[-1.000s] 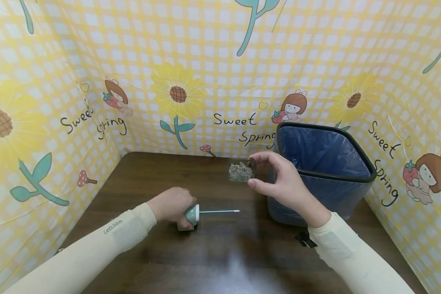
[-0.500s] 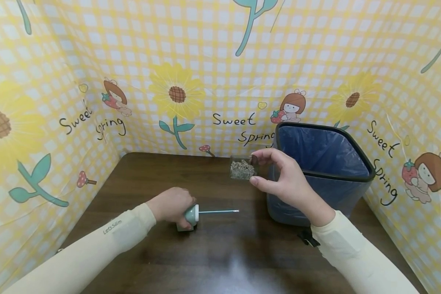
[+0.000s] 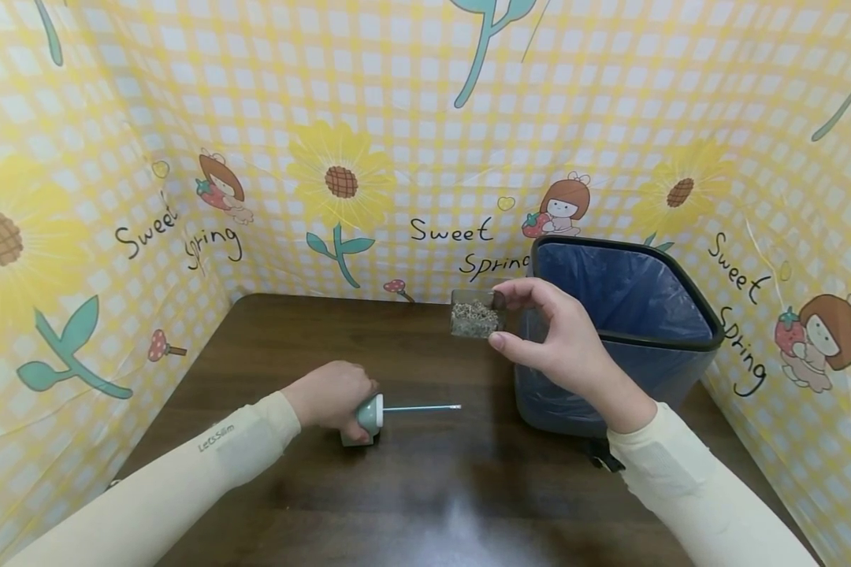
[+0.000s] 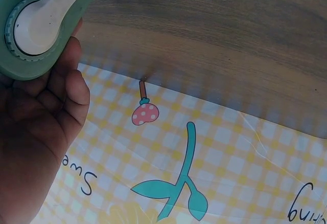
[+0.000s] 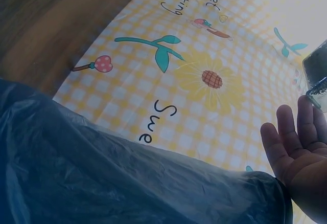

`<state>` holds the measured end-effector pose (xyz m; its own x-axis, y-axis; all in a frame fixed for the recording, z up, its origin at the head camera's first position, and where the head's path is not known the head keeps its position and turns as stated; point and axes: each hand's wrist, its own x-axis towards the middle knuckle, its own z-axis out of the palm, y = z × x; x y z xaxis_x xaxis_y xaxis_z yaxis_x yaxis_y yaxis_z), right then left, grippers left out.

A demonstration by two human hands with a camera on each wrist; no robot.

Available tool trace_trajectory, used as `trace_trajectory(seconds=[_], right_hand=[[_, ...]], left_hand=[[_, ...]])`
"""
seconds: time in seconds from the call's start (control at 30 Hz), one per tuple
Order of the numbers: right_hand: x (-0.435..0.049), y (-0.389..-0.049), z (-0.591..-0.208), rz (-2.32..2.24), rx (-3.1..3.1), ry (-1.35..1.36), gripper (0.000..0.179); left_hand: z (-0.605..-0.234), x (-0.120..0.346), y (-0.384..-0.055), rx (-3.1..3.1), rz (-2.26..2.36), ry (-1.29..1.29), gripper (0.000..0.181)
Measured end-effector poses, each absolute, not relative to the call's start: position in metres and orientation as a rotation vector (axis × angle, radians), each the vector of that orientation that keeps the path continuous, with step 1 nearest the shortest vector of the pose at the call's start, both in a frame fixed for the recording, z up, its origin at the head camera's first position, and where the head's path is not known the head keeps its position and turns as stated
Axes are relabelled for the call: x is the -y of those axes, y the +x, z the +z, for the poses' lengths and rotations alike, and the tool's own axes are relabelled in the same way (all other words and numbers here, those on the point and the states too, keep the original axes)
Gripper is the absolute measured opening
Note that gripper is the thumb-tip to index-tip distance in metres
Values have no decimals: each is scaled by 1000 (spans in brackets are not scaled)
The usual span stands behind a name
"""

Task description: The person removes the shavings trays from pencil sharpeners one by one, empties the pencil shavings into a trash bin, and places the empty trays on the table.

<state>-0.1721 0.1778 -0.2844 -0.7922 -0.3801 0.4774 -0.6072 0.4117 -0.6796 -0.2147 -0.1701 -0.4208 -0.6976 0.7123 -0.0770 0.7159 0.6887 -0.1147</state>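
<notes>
In the head view, my left hand grips a mint-green crank pencil sharpener on the table. A blue pencil sticks out of its front toward the right. The sharpener's white crank shows in the left wrist view. Raised beside the bin, my right hand pinches a clear smoky shavings drawer between thumb and fingers. Grey pencil shavings fill its lower part. Only a corner of the drawer shows at the right wrist view's edge.
A large trash bin with a black rim and a blue plastic liner stands on the right, just behind my right hand. The dark wooden table meets a yellow checked backdrop at its back and sides.
My right hand has carried the shavings drawer slightly up and to the right, closer to the bin. My left hand, the sharpener and the pencil have stayed in place.
</notes>
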Motion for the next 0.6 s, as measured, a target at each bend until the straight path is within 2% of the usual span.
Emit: trace_trajectory(seconds=[0.6], right_hand=[[-186,-174,-277,1281,2420,843,50]], left_hand=[[-423,171,-216,-2865,-214,1214,52]])
